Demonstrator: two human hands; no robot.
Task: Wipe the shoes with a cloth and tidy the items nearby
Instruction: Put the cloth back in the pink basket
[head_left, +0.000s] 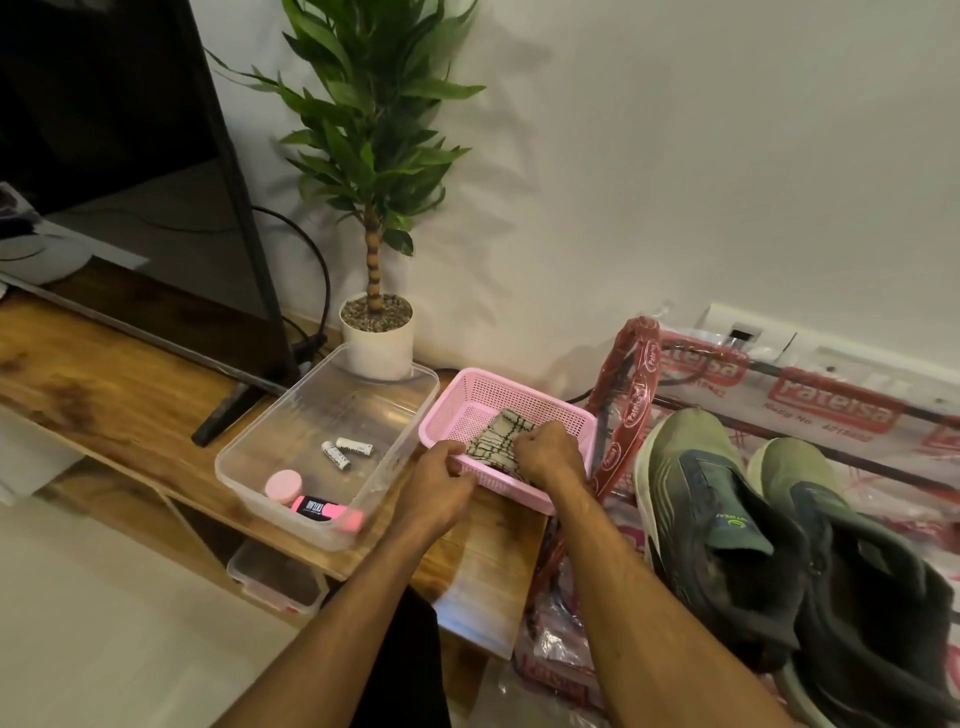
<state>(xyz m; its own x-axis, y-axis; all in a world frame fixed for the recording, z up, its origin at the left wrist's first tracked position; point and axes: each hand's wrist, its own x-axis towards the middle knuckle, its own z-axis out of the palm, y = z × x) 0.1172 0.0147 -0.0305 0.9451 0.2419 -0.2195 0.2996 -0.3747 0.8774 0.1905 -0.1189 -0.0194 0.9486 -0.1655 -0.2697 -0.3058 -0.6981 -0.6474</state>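
Your right grip (550, 451) is inside the pink basket (519, 385). Its fingers are curled down onto the cloth (492, 441) and they pinch the cloth's right edge. The cloth is pale with dark lines. It lies folded on the floor of the basket, just to the left of that grip and touching it.

Your left grip (445, 480) holds the near left rim of the basket with bent fingers. It is just beside the cloth but does not touch it.

The basket sits on the wooden tabletop (104, 364), near its right end. Touching its left side is a clear tub (395, 457). Inside the tub are two small batteries (345, 450), a round pink jar (284, 486) and a pink marker (323, 512).

Behind the tub stands a plant in a white pot (378, 340), and a TV (130, 130) stands to the left.

The two shoes (696, 488) are to your right, on a rack wrapped in plastic (628, 405). They lie side by side, well apart from both grips.
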